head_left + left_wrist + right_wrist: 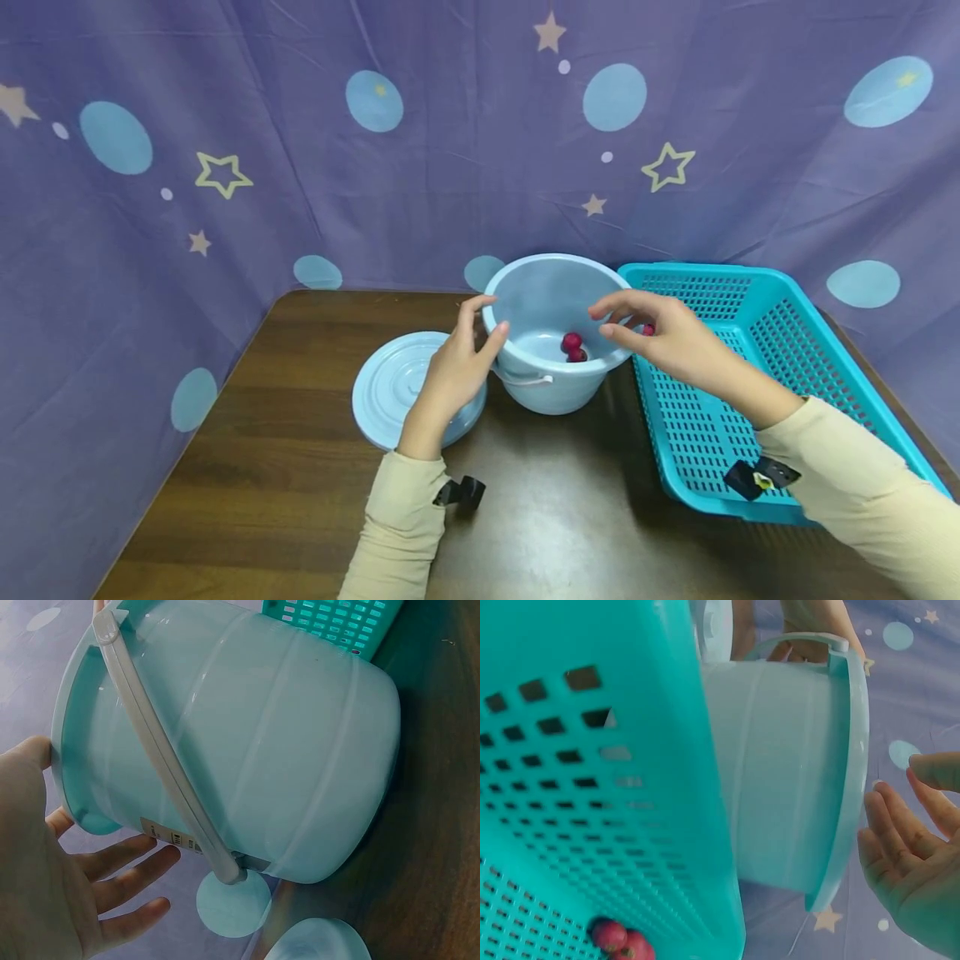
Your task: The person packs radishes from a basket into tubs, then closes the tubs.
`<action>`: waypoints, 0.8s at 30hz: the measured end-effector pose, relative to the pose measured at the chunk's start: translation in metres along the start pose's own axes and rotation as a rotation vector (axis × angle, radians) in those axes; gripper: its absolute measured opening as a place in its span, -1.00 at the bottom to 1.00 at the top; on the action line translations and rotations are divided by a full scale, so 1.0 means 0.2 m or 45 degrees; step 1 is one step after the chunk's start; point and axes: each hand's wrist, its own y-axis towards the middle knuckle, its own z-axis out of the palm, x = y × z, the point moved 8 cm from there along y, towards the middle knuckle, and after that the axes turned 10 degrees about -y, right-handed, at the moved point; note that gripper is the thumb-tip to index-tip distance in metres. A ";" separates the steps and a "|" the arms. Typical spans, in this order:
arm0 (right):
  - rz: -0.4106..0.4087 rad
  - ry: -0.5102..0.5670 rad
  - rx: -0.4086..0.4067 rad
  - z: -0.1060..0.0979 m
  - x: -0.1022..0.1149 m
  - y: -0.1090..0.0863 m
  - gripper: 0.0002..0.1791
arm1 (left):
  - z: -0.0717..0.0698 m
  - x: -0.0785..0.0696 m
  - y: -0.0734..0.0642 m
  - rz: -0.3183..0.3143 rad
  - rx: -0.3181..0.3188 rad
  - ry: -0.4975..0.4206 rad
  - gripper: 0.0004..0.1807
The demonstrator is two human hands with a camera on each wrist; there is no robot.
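Observation:
A light blue bucket with a pale handle stands upright on the table. Two small round red fruits lie at its bottom. My left hand touches the bucket's left rim, thumb and index finger spread along it; the other fingers extend beside the wall in the left wrist view. Over the right part of the rim hovers my right hand, fingers loosely bent and nothing between them. In the right wrist view, a couple of red fruits lie in the turquoise basket.
A round light blue lid lies on the brown table, left of the bucket and partly behind my left forearm. The perforated basket stands close to the bucket's right side, under my right forearm. A purple patterned cloth hangs behind the table.

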 end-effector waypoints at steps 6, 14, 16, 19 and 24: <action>-0.009 -0.018 -0.050 -0.07 -0.06 -0.07 -0.72 | 0.01 0.01 0.00 0.000 0.003 -0.022 -0.30; 0.075 -0.059 -0.068 -0.11 -0.18 -0.13 -0.70 | 0.00 0.01 0.00 -0.001 -0.006 -0.017 -0.34; 0.095 -0.073 -0.069 -0.12 -0.21 -0.14 -0.70 | 0.00 0.01 -0.01 -0.001 -0.004 -0.022 -0.35; 0.098 -0.107 -0.069 -0.12 -0.26 -0.14 -0.70 | 0.01 0.01 0.00 0.001 -0.003 -0.021 -0.33; 0.145 -0.130 -0.048 -0.11 -0.38 -0.12 -0.69 | 0.01 0.01 0.00 0.003 0.001 -0.014 -0.27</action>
